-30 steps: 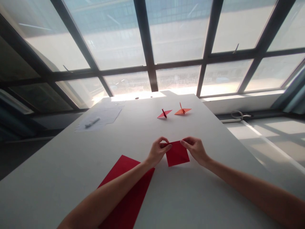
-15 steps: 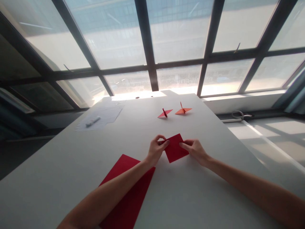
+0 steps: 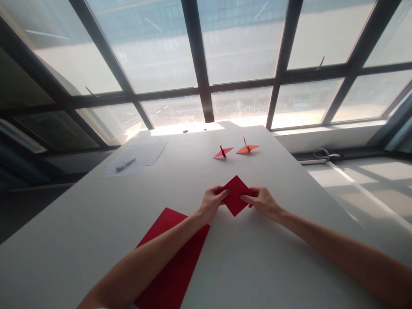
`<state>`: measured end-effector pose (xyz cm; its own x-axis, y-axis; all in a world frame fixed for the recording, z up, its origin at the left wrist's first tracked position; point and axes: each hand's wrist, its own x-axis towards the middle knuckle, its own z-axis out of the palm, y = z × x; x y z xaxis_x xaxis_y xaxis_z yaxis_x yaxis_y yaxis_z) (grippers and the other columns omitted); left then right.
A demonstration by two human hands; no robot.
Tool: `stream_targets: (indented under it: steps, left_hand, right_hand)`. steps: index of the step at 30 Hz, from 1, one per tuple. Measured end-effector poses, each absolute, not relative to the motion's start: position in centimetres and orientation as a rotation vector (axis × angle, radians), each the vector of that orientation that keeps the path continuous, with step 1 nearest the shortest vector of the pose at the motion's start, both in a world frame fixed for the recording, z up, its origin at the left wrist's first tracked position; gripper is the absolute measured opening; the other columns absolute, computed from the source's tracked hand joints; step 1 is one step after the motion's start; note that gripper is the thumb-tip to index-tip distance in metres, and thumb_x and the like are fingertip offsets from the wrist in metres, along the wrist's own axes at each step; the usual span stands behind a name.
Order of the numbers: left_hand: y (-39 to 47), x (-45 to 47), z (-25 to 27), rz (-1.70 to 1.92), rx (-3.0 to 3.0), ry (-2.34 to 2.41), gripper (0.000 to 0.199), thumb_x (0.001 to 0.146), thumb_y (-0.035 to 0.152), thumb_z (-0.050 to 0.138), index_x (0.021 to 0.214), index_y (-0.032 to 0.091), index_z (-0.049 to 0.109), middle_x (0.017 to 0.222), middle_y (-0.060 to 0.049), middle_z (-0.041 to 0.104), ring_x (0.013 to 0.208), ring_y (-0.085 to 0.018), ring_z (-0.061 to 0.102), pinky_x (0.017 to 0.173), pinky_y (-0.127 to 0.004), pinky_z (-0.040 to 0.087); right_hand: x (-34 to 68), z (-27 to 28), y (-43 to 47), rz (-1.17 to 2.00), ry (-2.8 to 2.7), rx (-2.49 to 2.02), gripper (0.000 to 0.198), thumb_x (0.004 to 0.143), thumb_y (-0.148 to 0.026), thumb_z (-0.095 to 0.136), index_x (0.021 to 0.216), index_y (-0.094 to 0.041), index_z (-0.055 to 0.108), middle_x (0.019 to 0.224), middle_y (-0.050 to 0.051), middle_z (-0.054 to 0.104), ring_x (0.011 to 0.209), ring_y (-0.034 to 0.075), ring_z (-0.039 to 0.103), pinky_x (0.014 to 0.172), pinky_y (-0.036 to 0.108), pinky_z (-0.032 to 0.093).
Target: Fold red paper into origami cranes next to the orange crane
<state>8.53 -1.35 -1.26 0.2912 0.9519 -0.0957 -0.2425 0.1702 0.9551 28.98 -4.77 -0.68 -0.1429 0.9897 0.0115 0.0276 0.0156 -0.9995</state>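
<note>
Between my two hands is a small red square of folded paper (image 3: pixel 235 199), turned so one corner points away from me and one toward me. My left hand (image 3: pixel 214 201) pinches its left corner, thumb on top and fingers behind. At the right corner my right hand (image 3: pixel 263 201) grips it the same way, the thumb lying on the paper's face. A larger red sheet (image 3: pixel 182 262) lies on the table, partly covered by my left forearm. Beyond my hands stand a red paper crane (image 3: pixel 223 152) and an orange paper crane (image 3: pixel 247 148).
The white table (image 3: pixel 96 227) reaches to the window wall. White paper sheets (image 3: pixel 138 156) lie at its far left, with a whitish tube-like item (image 3: pixel 125 163) on top. A coiled cable (image 3: pixel 322 153) sits beyond the right edge, near the window.
The small red paper has turned in my hands, from tilted to a diamond with a corner pointing straight away. My fingers have shifted to its left and right corners.
</note>
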Motion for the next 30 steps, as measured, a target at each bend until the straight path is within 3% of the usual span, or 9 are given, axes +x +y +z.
stream_targets:
  steps: [5,11,16,20,26,30]
  left_hand:
    - [-1.3,8.4,-1.2,0.964,1.047,0.844,0.043,0.07,0.04,0.083,0.097,0.01,0.071,0.093,-0.012,0.074,0.083,-0.024,0.071,0.077,-0.037,0.058]
    - [-1.3,8.5,-1.7,0.981,1.093,0.859,0.047,0.073,0.04,0.081,0.105,0.008,0.07,0.1,-0.015,0.073,0.09,-0.028,0.071,0.081,-0.039,0.057]
    - [-0.9,7.7,-0.3,0.869,1.127,0.87,0.049,0.071,0.04,0.083,0.107,0.01,0.07,0.104,-0.016,0.073,0.09,-0.028,0.071,0.078,-0.037,0.057]
    - [-0.7,7.0,2.3,0.66,1.279,0.834,0.063,0.07,0.043,0.083,0.125,0.018,0.064,0.111,-0.016,0.072,0.092,-0.026,0.071,0.077,-0.034,0.055]
    - [-1.2,7.4,3.0,0.497,1.619,0.792,0.035,0.072,0.043,0.079,0.087,0.011,0.077,0.079,-0.01,0.074,0.07,-0.02,0.067,0.06,-0.026,0.049]
    - [-1.3,7.5,2.6,0.566,1.61,0.779,0.031,0.074,0.041,0.077,0.083,0.011,0.075,0.075,-0.008,0.072,0.067,-0.017,0.065,0.059,-0.024,0.046]
  right_hand:
    - [29.1,-0.7,-4.4,1.25,-1.368,-1.185,0.036,0.075,-0.038,0.075,0.097,-0.01,0.075,0.08,0.008,0.074,0.064,0.015,0.061,0.054,0.025,0.049]
    - [29.1,-0.2,-4.6,1.402,-1.246,-1.173,0.044,0.078,-0.044,0.073,0.108,-0.012,0.073,0.095,0.011,0.075,0.079,0.02,0.068,0.062,0.026,0.054]
    - [29.6,0.3,-4.4,1.427,-1.321,-1.188,0.039,0.077,-0.043,0.072,0.099,-0.01,0.076,0.081,0.01,0.075,0.064,0.015,0.065,0.054,0.023,0.049]
    - [30.1,0.9,-4.4,1.593,-1.612,-1.123,0.028,0.076,-0.037,0.071,0.083,-0.01,0.077,0.069,0.006,0.071,0.056,0.013,0.06,0.048,0.021,0.044]
    - [29.7,1.4,-5.1,1.702,-1.788,-1.026,0.023,0.076,-0.034,0.069,0.076,-0.012,0.076,0.063,0.002,0.067,0.054,0.012,0.057,0.048,0.021,0.042]
    - [29.4,1.2,-5.2,1.613,-1.715,-1.041,0.03,0.08,-0.041,0.065,0.079,-0.012,0.075,0.066,0.003,0.067,0.057,0.013,0.057,0.051,0.022,0.041]
